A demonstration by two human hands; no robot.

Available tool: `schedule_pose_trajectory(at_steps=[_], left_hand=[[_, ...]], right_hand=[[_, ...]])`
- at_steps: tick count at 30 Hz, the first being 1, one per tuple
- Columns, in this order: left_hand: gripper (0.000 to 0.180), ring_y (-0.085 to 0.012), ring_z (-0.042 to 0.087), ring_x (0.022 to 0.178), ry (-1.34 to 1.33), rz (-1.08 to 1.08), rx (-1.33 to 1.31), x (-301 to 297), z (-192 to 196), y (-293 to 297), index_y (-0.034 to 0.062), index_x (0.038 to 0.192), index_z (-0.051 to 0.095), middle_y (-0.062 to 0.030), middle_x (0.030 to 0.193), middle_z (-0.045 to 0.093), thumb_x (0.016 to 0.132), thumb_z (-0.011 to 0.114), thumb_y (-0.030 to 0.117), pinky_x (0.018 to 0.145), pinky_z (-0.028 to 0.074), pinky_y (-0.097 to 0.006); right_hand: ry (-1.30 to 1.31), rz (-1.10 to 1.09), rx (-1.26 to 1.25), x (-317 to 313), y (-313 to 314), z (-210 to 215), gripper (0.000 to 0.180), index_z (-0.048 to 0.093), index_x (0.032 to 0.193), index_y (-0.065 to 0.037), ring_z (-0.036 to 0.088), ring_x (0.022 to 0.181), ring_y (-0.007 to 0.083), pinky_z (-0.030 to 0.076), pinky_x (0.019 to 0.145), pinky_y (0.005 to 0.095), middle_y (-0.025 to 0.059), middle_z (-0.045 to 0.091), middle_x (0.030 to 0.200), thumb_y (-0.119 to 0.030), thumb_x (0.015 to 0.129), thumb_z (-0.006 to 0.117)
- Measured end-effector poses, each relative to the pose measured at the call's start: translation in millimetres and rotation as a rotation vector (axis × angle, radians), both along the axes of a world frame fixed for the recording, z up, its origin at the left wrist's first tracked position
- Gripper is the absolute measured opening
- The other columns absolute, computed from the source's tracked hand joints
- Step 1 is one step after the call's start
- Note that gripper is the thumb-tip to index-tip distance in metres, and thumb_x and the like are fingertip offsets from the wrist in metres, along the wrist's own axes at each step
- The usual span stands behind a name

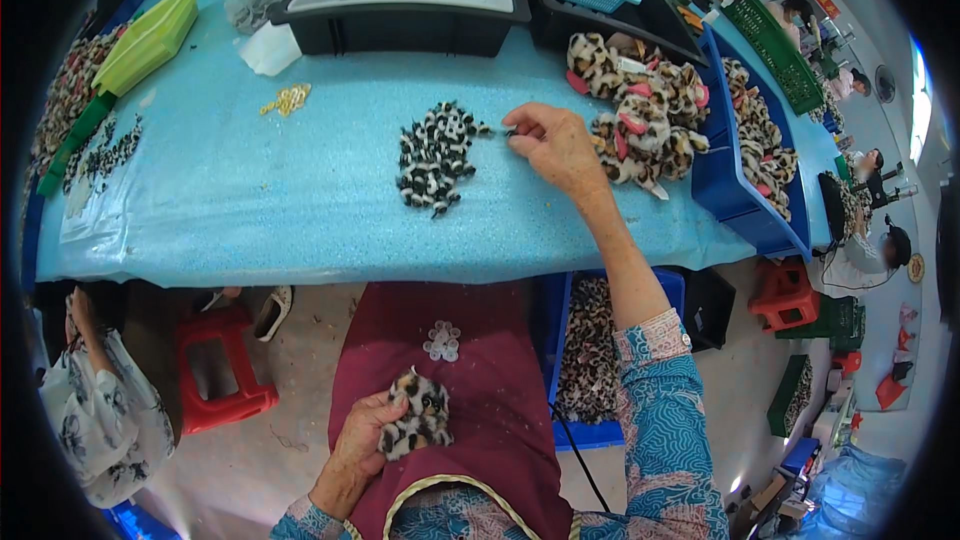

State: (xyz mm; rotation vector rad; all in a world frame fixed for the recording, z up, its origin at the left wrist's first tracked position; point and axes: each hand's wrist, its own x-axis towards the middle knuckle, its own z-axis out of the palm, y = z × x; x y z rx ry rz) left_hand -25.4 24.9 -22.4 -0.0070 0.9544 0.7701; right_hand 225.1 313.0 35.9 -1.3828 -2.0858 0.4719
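Two hands are at work from my head view. My left hand [362,440] rests in my lap on a maroon apron [490,410], fingers curled around a small plush leopard-print piece [418,415]. My right hand [555,145] reaches over the blue desk [250,210], thumb and forefinger pinched on a tiny dark item I cannot identify, just beside a pile of black-and-white fuzzy pieces [435,155]. Finished leopard pieces [640,110] lie heaped to its right. I judge the plush soft, light and squashable, best held around its middle without crushing.
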Motion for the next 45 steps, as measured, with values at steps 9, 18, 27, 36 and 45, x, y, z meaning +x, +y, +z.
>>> schedule_pose_trajectory(at_steps=[9,18,27,36,45], left_hand=[[0.036,-0.0255,0.062,0.092,-0.146,0.081,-0.064,11.3,-0.8,5.3,-0.0031,0.113,0.051,-0.0149,0.105,0.061,0.088,0.054,0.022,0.082,0.052,-0.038],[0.036,-0.0232,0.063,0.089,-0.084,0.053,-0.110,20.0,7.3,10.8,-0.0036,0.111,0.053,-0.0141,0.102,0.062,0.089,0.053,0.026,0.079,0.052,-0.035],[0.034,-0.0183,0.064,0.080,0.056,-0.101,-0.039,21.0,6.3,8.1,-0.0030,0.108,0.055,-0.0113,0.094,0.063,0.089,0.054,0.025,0.071,0.054,-0.030],[0.018,-0.0113,0.060,0.073,0.454,-0.290,0.181,22.7,17.3,9.3,-0.0011,0.095,0.064,-0.0067,0.084,0.064,0.081,0.063,0.010,0.064,0.049,-0.024],[0.029,-0.0122,0.062,0.068,0.824,-0.518,0.712,26.4,25.1,-0.3,-0.0013,0.098,0.064,-0.0087,0.080,0.062,0.069,0.064,-0.006,0.058,0.050,-0.024]], right_hand=[[0.799,0.085,-0.416,13.2,-110.8,23.3,0.018,0.063,0.090,0.002,0.055,0.067,0.0091,0.046,0.063,0.0204,0.0045,0.062,0.079,0.003,0.072,0.062],[1.056,0.051,-1.067,-32.1,-231.1,-29.0,0.022,0.061,0.093,0.003,0.060,0.081,0.0092,0.050,0.075,0.0218,0.0052,0.062,0.089,0.011,0.072,0.063],[0.775,0.067,-1.066,-43.4,-256.2,-43.0,0.020,0.062,0.089,0.003,0.062,0.075,0.0098,0.052,0.069,0.0208,0.0067,0.064,0.082,0.008,0.070,0.067],[0.724,0.059,-1.073,-45.1,-256.9,-48.2,0.016,0.061,0.084,0.004,0.063,0.071,0.0098,0.052,0.065,0.0210,0.0068,0.065,0.077,0.007,0.069,0.068],[0.769,0.028,-1.095,-48.5,-274.2,-59.9,0.016,0.053,0.073,0.002,0.063,0.070,0.0110,0.053,0.062,0.0240,0.0093,0.066,0.075,0.009,0.070,0.067]])
